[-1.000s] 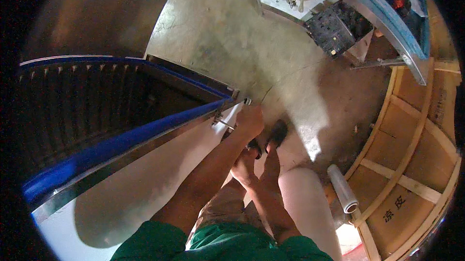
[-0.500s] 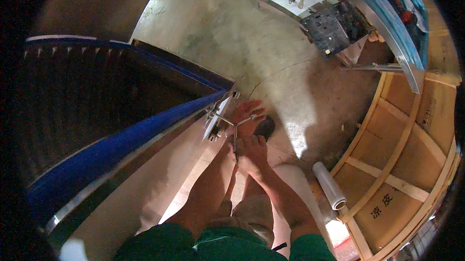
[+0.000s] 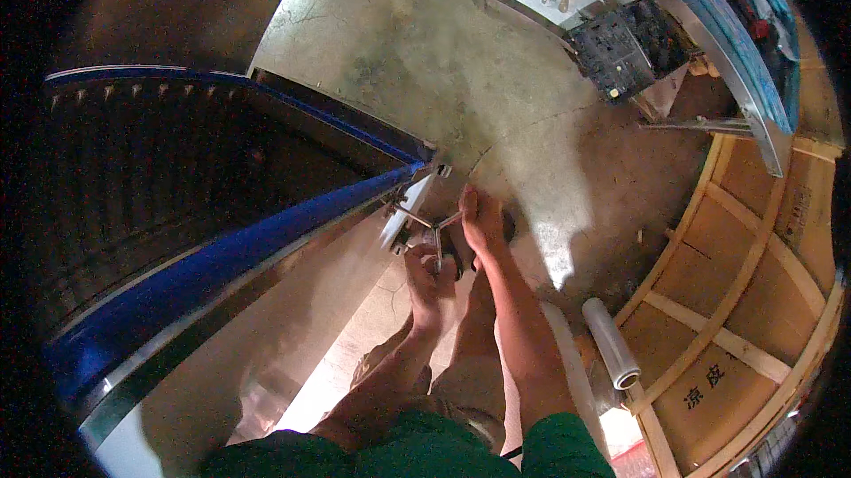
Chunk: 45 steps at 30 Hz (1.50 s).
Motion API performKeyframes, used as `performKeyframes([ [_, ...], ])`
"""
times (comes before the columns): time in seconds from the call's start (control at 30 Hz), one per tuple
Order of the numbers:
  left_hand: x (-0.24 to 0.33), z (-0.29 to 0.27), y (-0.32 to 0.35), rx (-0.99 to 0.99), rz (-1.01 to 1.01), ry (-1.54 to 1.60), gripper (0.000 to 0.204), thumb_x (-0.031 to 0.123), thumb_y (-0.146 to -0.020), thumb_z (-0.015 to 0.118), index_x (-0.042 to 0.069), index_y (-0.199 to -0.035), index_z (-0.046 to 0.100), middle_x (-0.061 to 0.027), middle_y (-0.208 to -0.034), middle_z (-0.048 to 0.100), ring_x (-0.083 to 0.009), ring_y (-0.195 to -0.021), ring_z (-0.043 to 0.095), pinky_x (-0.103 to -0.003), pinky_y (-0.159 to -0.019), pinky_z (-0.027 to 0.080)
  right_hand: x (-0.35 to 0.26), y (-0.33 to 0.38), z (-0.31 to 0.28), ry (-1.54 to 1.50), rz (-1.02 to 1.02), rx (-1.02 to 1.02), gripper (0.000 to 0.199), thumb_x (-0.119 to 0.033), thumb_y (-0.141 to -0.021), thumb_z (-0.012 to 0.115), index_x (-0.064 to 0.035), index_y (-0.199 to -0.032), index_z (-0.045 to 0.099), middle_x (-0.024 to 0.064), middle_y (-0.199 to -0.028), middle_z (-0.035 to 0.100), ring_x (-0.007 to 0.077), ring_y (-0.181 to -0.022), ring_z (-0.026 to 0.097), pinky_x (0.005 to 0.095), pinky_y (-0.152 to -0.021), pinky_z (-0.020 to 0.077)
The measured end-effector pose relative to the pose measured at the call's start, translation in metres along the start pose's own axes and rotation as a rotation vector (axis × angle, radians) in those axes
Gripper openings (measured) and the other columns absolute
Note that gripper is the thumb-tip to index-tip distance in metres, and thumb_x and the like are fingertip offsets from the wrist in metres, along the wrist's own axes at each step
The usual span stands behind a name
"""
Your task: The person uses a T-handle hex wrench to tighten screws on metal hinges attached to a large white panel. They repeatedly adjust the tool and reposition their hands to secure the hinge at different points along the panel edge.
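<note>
A metal Y-shaped three-way socket wrench [image 3: 433,225] sits beside the cabinet's edge. One of its legs reaches left to small metal fittings on a white plate [image 3: 396,221]. My left hand [image 3: 429,276] is closed around the leg pointing back toward me. Farther ahead and to the right, my right hand [image 3: 481,219] has its fingers wrapped at the end of another leg. Whether the left leg's socket is seated on a bolt is too small to make out.
The dark-interior, blue-edged cabinet [image 3: 239,252] fills the left side. Right of my legs are a clear film roll [image 3: 610,343] and a wood-framed crate [image 3: 714,278]. A metal-framed unit with a dark box [image 3: 616,57] stands at the far right on concrete floor [image 3: 399,52].
My right hand has moved from the wrench's near leg to its right leg, farther ahead. My left hand now grips the near leg. The view has shifted slightly.
</note>
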State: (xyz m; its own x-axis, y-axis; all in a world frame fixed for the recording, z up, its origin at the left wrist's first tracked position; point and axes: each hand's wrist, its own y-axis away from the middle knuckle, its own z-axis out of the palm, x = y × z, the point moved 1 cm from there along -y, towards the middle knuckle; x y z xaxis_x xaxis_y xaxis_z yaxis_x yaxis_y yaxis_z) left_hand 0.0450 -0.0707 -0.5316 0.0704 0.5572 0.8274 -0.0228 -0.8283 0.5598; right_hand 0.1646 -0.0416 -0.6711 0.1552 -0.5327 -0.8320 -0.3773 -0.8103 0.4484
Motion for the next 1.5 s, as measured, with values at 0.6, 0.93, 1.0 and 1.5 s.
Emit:
performKeyframes([
  [0.6,0.053,0.011,-0.070,-0.296,0.142,-0.675,0.023,0.023,-0.088,0.065,0.000,-0.089,0.066,-0.0121,-0.084,0.069,-0.0238,-0.075,0.067,-0.040,-0.070,0.055,-0.105,0.123,-0.008,0.242,-0.347,0.080,0.020,-0.022,-0.084,0.067,-0.0055,-0.078,0.058,0.0112,-0.073,0.058,0.0302,-0.069,0.060,0.0418,-0.073,0.0425],
  [0.93,-0.097,0.014,-0.120,-0.179,-0.387,0.651,0.033,0.038,-0.101,0.051,0.008,-0.112,0.059,-0.0009,-0.079,0.062,-0.0130,-0.069,0.059,-0.025,-0.058,0.044,-0.099,0.110,-0.028,0.689,-0.544,0.032,0.032,-0.029,-0.086,0.070,-0.0052,-0.105,0.062,0.0094,-0.088,0.064,0.0249,-0.084,0.061,0.0434,-0.077,0.0432],
  [1.0,-0.095,0.021,-0.120,-0.238,-0.446,0.627,0.036,0.039,-0.102,0.050,0.007,-0.116,0.057,-0.0010,-0.080,0.063,-0.0123,-0.068,0.058,-0.025,-0.058,0.044,-0.103,0.108,-0.034,0.644,-0.653,0.146,0.033,-0.028,-0.085,0.070,-0.0059,-0.108,0.060,0.0097,-0.092,0.064,0.0252,-0.086,0.060,0.0431,-0.077,0.0432],
  [1.5,0.039,0.035,-0.027,-0.201,0.232,-0.705,0.029,0.013,-0.094,0.062,0.004,-0.121,0.054,-0.0177,-0.096,0.069,-0.0275,-0.084,0.068,-0.039,-0.071,0.053,0.049,0.076,0.064,-1.055,0.089,0.053,0.036,-0.035,-0.098,0.058,-0.0004,-0.107,0.060,0.0095,-0.103,0.061,0.0214,-0.092,0.058,0.0329,-0.080,0.0455],
])
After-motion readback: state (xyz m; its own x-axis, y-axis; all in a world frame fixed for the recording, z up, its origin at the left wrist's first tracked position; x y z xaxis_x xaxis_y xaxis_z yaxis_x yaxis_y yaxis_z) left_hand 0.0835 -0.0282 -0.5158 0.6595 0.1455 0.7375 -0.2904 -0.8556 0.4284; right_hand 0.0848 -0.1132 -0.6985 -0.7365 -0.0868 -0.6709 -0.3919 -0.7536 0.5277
